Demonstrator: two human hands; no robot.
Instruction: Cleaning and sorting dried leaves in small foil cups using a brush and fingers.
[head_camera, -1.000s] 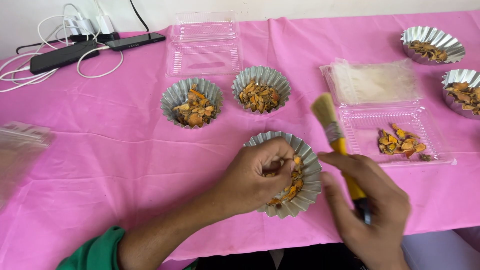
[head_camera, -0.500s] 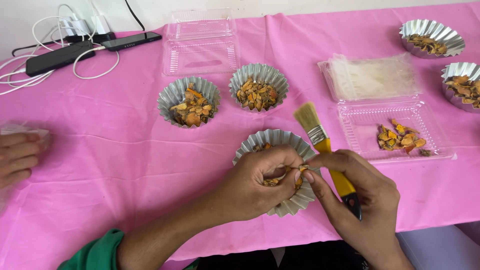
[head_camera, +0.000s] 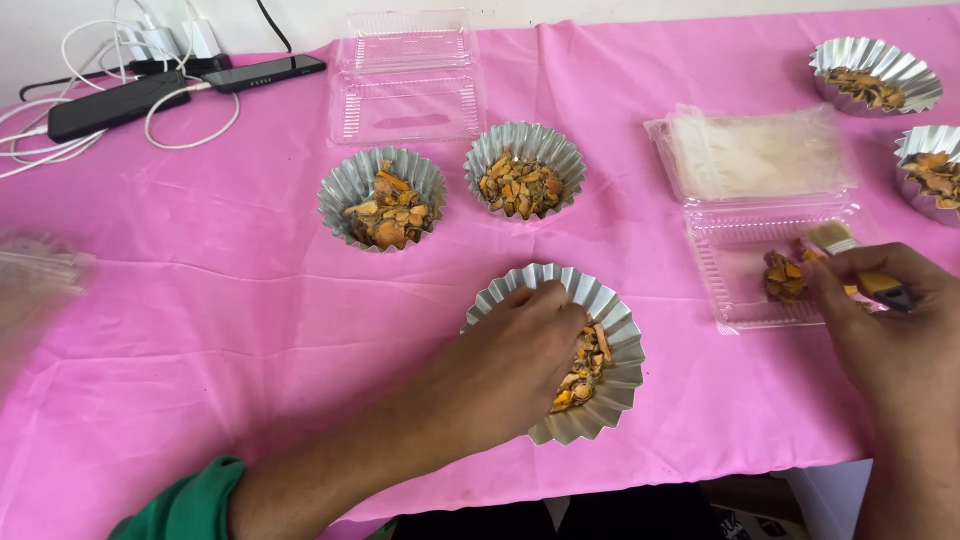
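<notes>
Pink bench (head_camera: 200, 330): left hand (head_camera: 510, 365) fingers curl into the near-edge foil cup (head_camera: 615, 385); right hand (head_camera: 890, 320) grips a brush (head_camera: 860, 265).

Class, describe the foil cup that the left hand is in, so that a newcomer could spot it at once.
Start from the pink tablecloth and find its near edge, in the middle. There sits a fluted foil cup of orange-brown dried pieces, with the left hand reaching into it. Unlike the two filled cups behind it, it stands alone, closest to the person, and is half covered by that hand.
</notes>
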